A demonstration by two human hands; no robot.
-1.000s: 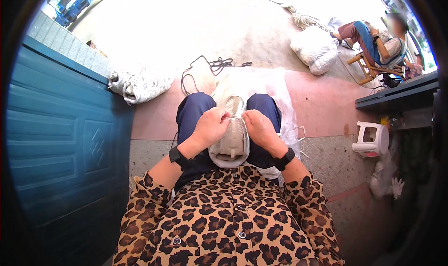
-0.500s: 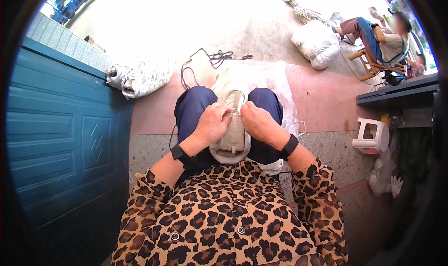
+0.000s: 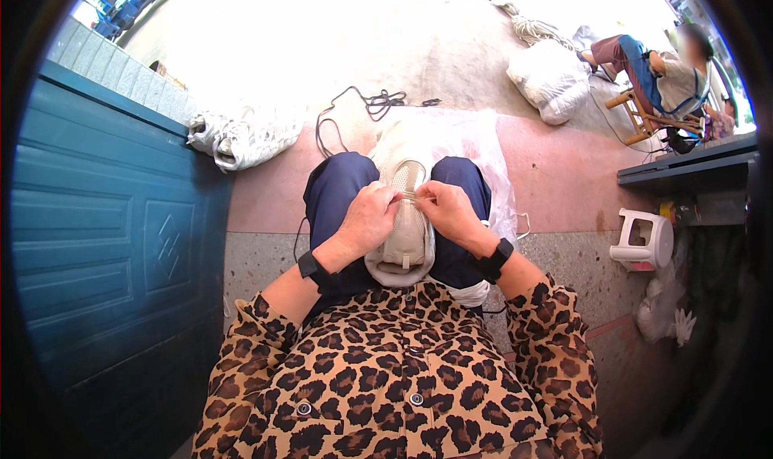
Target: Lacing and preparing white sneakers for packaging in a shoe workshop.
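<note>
A beige mesh shoe point(image 3: 405, 241) rests between my knees, its heel toward me and its toe pointing away. Thin pale shoelace point(image 3: 408, 198) crosses the top of the shoe. On the left side of the shoe, my left hand point(image 3: 370, 216) is closed, thumb and forefinger pinching the lace. My right hand point(image 3: 452, 212) pinches the lace from the right side, fingers curled. The two hands' fingertips nearly meet above the shoe's tongue. Part of the lace is hidden behind the fingers.
A blue panelled door point(image 3: 105, 225) stands at left, with a bundle of white shoes point(image 3: 241, 139) beside it. Black cord point(image 3: 382, 101) and clear plastic sheeting point(image 3: 483, 137) lie ahead. At right are a white bag point(image 3: 549, 80), a white stool point(image 3: 642, 240) and a seated person point(image 3: 672, 76).
My right hand has moved slightly left, bringing its fingertips closer to my left hand's, over the lace. The shoe stays between my knees.
</note>
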